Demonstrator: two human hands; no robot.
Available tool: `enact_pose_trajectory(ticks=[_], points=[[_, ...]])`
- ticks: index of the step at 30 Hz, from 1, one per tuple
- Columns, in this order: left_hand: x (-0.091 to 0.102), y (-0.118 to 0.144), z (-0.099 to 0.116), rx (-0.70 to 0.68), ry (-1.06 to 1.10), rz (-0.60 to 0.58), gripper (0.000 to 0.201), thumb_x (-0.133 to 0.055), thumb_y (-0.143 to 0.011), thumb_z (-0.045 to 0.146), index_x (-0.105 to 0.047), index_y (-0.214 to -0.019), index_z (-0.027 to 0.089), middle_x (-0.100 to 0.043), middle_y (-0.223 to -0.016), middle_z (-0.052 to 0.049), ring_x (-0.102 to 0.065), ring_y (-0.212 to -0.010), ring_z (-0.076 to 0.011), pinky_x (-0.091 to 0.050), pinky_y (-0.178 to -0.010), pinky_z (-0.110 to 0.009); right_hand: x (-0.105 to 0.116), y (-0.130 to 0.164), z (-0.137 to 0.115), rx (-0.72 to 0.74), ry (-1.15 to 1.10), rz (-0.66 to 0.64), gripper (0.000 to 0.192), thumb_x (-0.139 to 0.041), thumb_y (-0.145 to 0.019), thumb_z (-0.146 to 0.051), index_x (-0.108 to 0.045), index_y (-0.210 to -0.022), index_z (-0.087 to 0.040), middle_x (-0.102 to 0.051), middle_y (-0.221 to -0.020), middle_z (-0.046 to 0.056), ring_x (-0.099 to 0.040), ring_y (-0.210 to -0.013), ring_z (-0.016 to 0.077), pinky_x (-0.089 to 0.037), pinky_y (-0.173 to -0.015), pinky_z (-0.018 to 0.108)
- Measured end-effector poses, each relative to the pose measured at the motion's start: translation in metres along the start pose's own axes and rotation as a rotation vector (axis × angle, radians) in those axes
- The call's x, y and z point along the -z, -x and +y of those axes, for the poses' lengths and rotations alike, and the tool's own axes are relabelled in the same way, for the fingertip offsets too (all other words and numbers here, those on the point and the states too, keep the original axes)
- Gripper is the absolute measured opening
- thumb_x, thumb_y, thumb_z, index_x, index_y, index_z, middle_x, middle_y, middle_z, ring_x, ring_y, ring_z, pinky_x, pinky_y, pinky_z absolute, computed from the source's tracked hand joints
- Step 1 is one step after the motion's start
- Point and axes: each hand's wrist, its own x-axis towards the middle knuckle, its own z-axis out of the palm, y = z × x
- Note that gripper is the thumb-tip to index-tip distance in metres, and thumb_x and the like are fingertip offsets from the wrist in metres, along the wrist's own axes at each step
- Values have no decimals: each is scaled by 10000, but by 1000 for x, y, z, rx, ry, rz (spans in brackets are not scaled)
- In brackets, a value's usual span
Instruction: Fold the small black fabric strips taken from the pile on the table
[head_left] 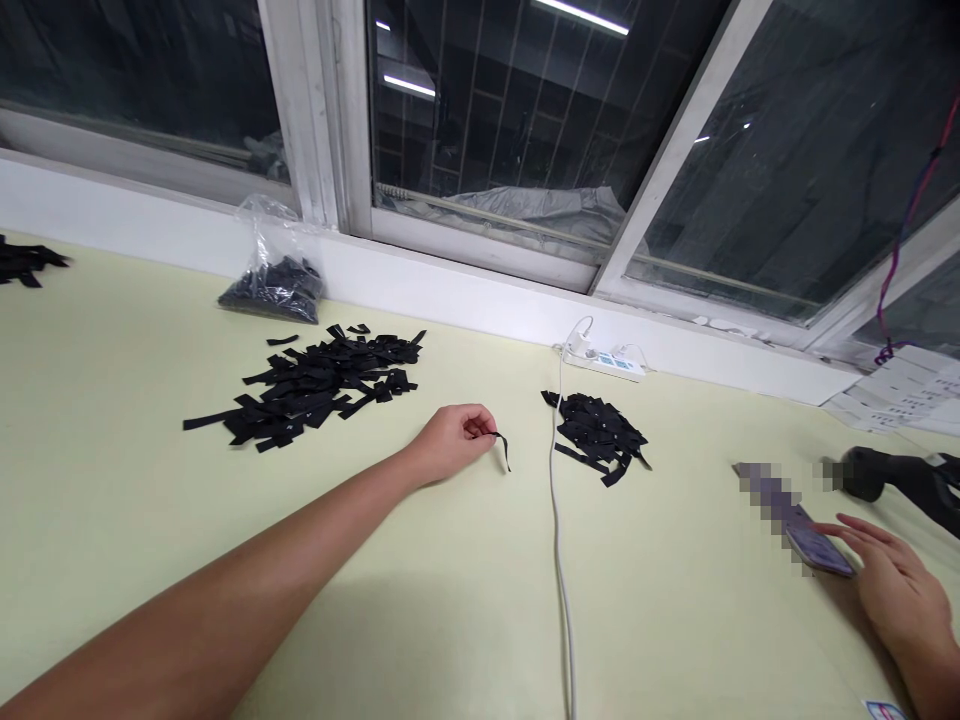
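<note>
My left hand point(455, 442) pinches one end of a short black fabric strip point(505, 450); its free end curves down toward the table. To the left of this hand spreads a large loose pile of black strips point(330, 380). A smaller pile of similar strips point(600, 432) lies to its right, beyond a grey cable. At the far right, my right hand point(900, 580) has its fingers stretched out over a phone point(821, 550), a fingertip at the screen. The phone is partly pixelated, and whether the finger presses it I cannot tell.
A clear plastic bag point(274, 275) of black pieces stands against the wall. The grey cable point(559, 540) runs from a power strip point(604, 362) down the pale table point(420, 620). At right are a black curved object point(900, 485) and white stacked boxes point(900, 390). More strips point(30, 262) lie far left.
</note>
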Motion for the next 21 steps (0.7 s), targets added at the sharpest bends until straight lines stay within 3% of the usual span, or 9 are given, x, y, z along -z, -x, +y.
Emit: enact_pose_trajectory(ticks=[3,8,21], points=[[0,0,0,5,-7,-6,122,-651,-745,283,-649,-800,174,-618,-753,-11,-570,-710,-140,-458,-670,-264,0,0,1,-74,-98,19,370,-421,-795,-474,-723,-886,-281,-629,-1300,20,-490,-1328,242,-250,-1156,267],[0,0,0,-10,-1,1,137,-649,-741,285,-657,-809,166,-633,-769,-23,-581,-722,-149,-465,-674,-273,1,-4,4,-175,-15,-7,325,-447,-764,-436,-740,-826,-312,-614,-1335,-3,-447,-1363,271,-234,-1164,313],[0,0,0,4,-3,-16,121,-656,-751,282,-644,-807,175,-614,-759,-5,-568,-720,-137,-450,-679,-261,-7,-17,19,-140,39,-54,383,-442,-724,-458,-753,-891,-308,-627,-1313,20,-463,-1352,279,-260,-1156,329]])
